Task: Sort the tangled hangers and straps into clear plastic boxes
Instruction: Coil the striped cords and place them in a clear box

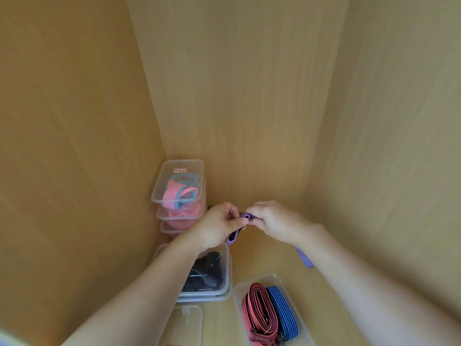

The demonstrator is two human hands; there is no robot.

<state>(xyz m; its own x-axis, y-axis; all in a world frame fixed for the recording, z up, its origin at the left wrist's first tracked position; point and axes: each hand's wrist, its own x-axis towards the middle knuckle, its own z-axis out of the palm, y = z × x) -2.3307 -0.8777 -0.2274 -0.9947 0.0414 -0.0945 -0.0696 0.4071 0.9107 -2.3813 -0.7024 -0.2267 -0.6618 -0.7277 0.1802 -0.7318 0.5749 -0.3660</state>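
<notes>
Inside a wooden cupboard, left hand (219,224) and right hand (272,221) both pinch a purple strap (245,217), apparently folded, above clear boxes (272,310).

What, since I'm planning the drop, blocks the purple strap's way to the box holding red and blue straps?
Nothing visible does. The left hand and right hand hold the purple strap; the open box lies lidless, nearer the camera.

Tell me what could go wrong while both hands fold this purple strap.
1. The purple strap has a loose tail trailing below the right hand; it might snag or pull the fold from the grip.
2. The left hand works close beside the stacked boxes; a nudge could topple them.
</notes>
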